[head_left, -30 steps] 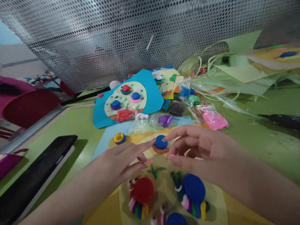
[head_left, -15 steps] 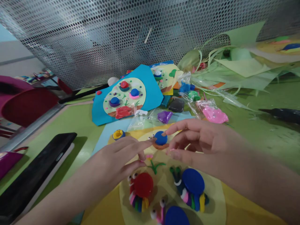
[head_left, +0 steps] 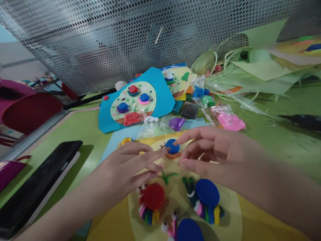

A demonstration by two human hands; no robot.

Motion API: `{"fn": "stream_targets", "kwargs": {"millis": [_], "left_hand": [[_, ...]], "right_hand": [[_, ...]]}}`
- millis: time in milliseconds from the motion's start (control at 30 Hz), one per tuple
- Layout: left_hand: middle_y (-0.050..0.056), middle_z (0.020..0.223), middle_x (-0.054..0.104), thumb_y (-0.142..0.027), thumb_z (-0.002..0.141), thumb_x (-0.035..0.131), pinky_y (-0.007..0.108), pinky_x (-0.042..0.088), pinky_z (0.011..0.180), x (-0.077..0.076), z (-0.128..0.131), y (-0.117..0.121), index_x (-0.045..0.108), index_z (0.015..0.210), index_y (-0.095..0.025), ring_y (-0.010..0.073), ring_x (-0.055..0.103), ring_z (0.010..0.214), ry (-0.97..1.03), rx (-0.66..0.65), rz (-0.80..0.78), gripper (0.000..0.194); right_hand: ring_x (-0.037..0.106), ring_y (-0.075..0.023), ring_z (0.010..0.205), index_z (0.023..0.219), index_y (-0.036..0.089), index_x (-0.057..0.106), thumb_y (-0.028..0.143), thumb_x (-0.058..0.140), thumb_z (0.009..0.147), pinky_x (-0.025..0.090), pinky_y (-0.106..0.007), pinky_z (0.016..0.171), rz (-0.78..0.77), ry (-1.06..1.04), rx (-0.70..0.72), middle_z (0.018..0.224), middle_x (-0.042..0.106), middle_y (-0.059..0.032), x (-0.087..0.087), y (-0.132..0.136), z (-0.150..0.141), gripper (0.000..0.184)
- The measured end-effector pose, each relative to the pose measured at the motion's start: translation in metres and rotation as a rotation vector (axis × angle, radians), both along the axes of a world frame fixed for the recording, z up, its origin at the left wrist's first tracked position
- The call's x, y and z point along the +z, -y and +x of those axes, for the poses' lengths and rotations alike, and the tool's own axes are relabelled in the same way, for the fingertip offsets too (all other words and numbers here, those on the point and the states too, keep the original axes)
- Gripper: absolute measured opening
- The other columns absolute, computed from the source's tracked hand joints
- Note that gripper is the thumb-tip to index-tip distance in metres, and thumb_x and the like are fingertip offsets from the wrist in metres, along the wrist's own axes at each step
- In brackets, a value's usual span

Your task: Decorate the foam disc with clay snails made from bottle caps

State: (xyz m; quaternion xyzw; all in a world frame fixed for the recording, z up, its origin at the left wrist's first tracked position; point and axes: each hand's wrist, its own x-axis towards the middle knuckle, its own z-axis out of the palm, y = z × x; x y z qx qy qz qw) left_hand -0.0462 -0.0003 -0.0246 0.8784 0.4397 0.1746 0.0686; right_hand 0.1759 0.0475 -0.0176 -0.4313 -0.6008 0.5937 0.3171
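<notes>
My right hand (head_left: 213, 152) pinches a tiny piece of pink clay (head_left: 185, 160) between thumb and a finger, its index finger stretched out by the blue cap of a small clay snail (head_left: 172, 146). My left hand (head_left: 135, 162) has its fingers extended and apart, over a clay flower with a green stem (head_left: 165, 177); the blossom is mostly hidden under the fingertips. Below lie a red-capped snail (head_left: 154, 196) with striped body, a dark green snail with a blue cap (head_left: 207, 193), and another blue-capped snail (head_left: 190, 231) with pink eye stalks, all on a pale yellow card (head_left: 173, 207).
A black phone-like slab (head_left: 40, 180) lies at left. Behind the card are a blue craft sheet (head_left: 163, 97) and bagged clay: red (head_left: 132, 118), purple (head_left: 177, 124), black (head_left: 190, 111), pink (head_left: 230, 121). Paper scraps (head_left: 265, 67) heap at right, before a perforated metal panel (head_left: 125, 40).
My left hand has shifted slightly; its thumb and fingers have moved right over the flower's blossom, and the hand covers more of the yellow-filled cap. My right hand stays almost still.
</notes>
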Motion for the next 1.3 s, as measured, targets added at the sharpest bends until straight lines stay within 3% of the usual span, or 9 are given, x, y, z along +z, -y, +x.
{"fn": "stream_targets", "kwargs": {"millis": [133, 333, 567, 767, 900, 1067, 1300], "left_hand": [[0.002, 0.089, 0.069, -0.026, 0.088, 0.054, 0.031, 0.045, 0.083, -0.002, -0.001, -0.003, 0.048, 0.124, -0.025, 0.0185, 0.059, 0.094, -0.022, 0.003, 0.053, 0.036], [0.003, 0.108, 0.068, -0.028, 0.089, 0.053, 0.032, 0.043, 0.084, -0.001, 0.002, -0.005, 0.059, 0.106, -0.025, 0.0176, 0.063, 0.097, -0.101, -0.001, 0.073, 0.018], [0.002, 0.121, 0.063, -0.025, 0.093, 0.046, 0.032, 0.040, 0.091, -0.004, 0.001, -0.007, 0.061, 0.097, -0.024, 0.0163, 0.060, 0.107, -0.208, -0.082, 0.164, 0.016], [0.001, 0.120, 0.064, -0.024, 0.095, 0.044, 0.031, 0.027, 0.105, -0.008, 0.001, -0.007, 0.056, 0.107, -0.021, 0.0123, 0.059, 0.110, -0.266, -0.128, 0.195, 0.017], [0.000, 0.120, 0.064, -0.026, 0.094, 0.045, 0.030, 0.018, 0.111, -0.002, -0.001, -0.004, 0.053, 0.116, -0.021, 0.0129, 0.052, 0.119, -0.315, -0.141, 0.163, 0.024], [0.000, 0.127, 0.059, -0.012, 0.087, 0.043, 0.033, 0.024, 0.109, 0.013, -0.001, 0.001, 0.047, 0.126, -0.022, 0.0131, 0.054, 0.117, -0.345, -0.067, 0.171, 0.040], [0.002, 0.109, 0.070, -0.009, 0.081, 0.040, 0.033, 0.019, 0.112, 0.016, 0.003, 0.007, 0.041, 0.132, -0.011, 0.0138, 0.055, 0.115, -0.391, -0.086, 0.133, 0.052]], "right_hand": [[0.059, -0.0145, 0.047, 0.076, 0.027, 0.066, 0.026, 0.068, 0.058, 0.044, -0.022, 0.038, 0.009, -0.014, -0.003, 0.059, 0.066, 0.0013, -0.001, 0.000, 0.000, 0.018], [0.058, -0.0135, 0.047, 0.075, 0.027, 0.065, 0.025, 0.068, 0.059, 0.044, -0.022, 0.037, 0.019, -0.011, -0.011, 0.059, 0.065, 0.0011, -0.001, 0.001, -0.001, 0.016], [0.059, -0.0125, 0.052, 0.082, 0.025, 0.064, 0.026, 0.066, 0.065, 0.046, -0.020, 0.042, 0.037, 0.058, 0.044, 0.063, 0.066, 0.0016, 0.001, 0.002, 0.002, 0.017], [0.059, -0.0119, 0.054, 0.087, 0.026, 0.062, 0.024, 0.063, 0.068, 0.046, -0.020, 0.043, 0.040, 0.119, 0.070, 0.068, 0.066, 0.0021, 0.003, 0.002, 0.002, 0.019], [0.059, -0.0112, 0.053, 0.085, 0.026, 0.062, 0.023, 0.063, 0.068, 0.046, -0.019, 0.044, 0.062, 0.105, 0.057, 0.066, 0.066, 0.0026, 0.000, 0.003, 0.002, 0.017], [0.059, -0.0122, 0.053, 0.083, 0.026, 0.062, 0.026, 0.065, 0.066, 0.046, -0.020, 0.043, 0.063, 0.078, 0.047, 0.065, 0.066, 0.0020, 0.000, 0.003, 0.002, 0.017], [0.060, -0.0126, 0.053, 0.084, 0.027, 0.062, 0.026, 0.064, 0.067, 0.046, -0.021, 0.043, 0.085, 0.094, 0.064, 0.066, 0.067, 0.0019, -0.002, 0.002, 0.002, 0.017]]}}
